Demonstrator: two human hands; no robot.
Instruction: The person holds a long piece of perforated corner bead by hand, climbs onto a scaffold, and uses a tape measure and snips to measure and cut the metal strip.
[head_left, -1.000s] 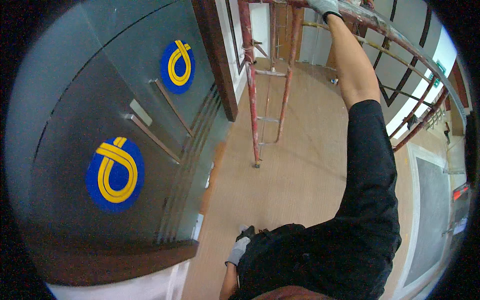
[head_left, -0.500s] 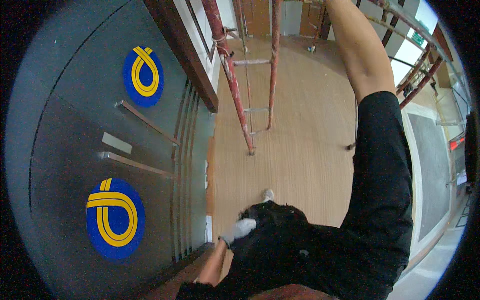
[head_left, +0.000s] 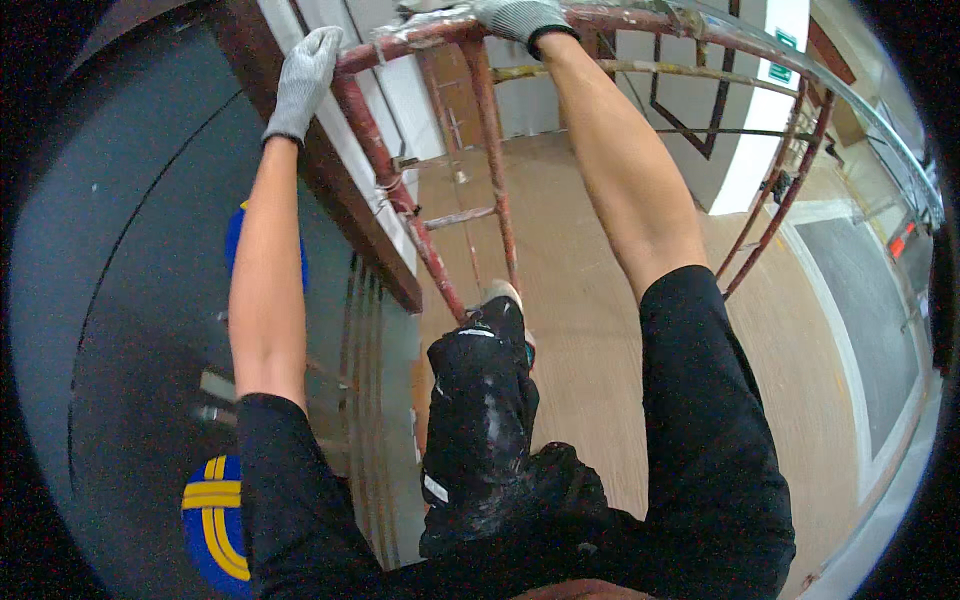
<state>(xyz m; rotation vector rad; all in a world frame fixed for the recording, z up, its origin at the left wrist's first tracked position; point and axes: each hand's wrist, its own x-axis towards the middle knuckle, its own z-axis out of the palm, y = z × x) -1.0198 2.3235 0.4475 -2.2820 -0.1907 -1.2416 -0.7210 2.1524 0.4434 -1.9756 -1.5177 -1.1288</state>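
A red, paint-spattered scaffold frame (head_left: 415,40) stands in front of me, its top bar near the upper edge of the view. My right hand (head_left: 525,18), in a grey knitted glove, is closed over that bar; its fingertips are partly cut off. My left hand (head_left: 308,82), gloved alike, is raised at the frame's left corner. Its fingers are bent and close together, but what they grip is hidden. One leg in paint-marked black trousers (head_left: 480,400) is raised, with its pale shoe (head_left: 502,292) at the frame's lower end.
Dark double doors (head_left: 150,300) with blue-and-yellow round emblems fill the left, edged by a brown door frame (head_left: 340,180). Brown sheeting (head_left: 590,350) covers the floor. More red scaffold posts (head_left: 790,190) and a white pillar (head_left: 760,130) stand at the right.
My left hand has risen from beside my body to the scaffold's left corner. My right hand, out of view before, now shows on the top bar. One leg has lifted, and the scaffold appears closer.
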